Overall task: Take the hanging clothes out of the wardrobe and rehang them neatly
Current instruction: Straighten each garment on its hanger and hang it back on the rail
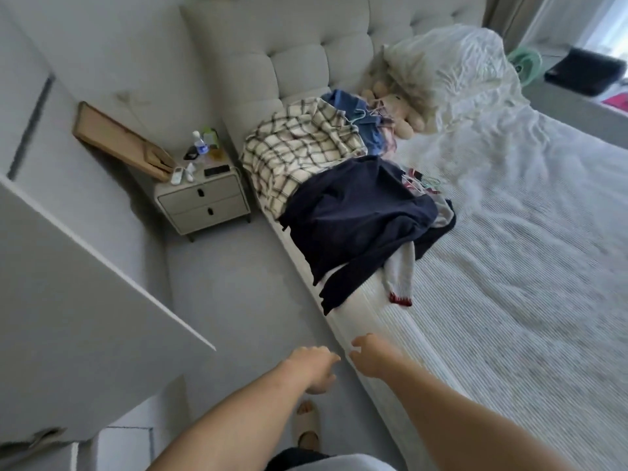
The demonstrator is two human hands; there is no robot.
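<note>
A single wide-angle view from a camera worn on the person's head, looking forward and steeply down. It is tilted, so the edge of the bed (509,266) runs diagonally from the bottom centre up toward the upper left. Both forearms reach in from the bottom edge, very near the lens, with the left hand (314,368) and right hand (372,356) low in the centre. A slippered foot (306,426) shows directly below. The heap of clothes (339,185) on the bed sits mid-frame, farther off. The nightstand (204,202) and padded headboard (306,56) lie beyond, and straight lines bow near the edges.
</note>
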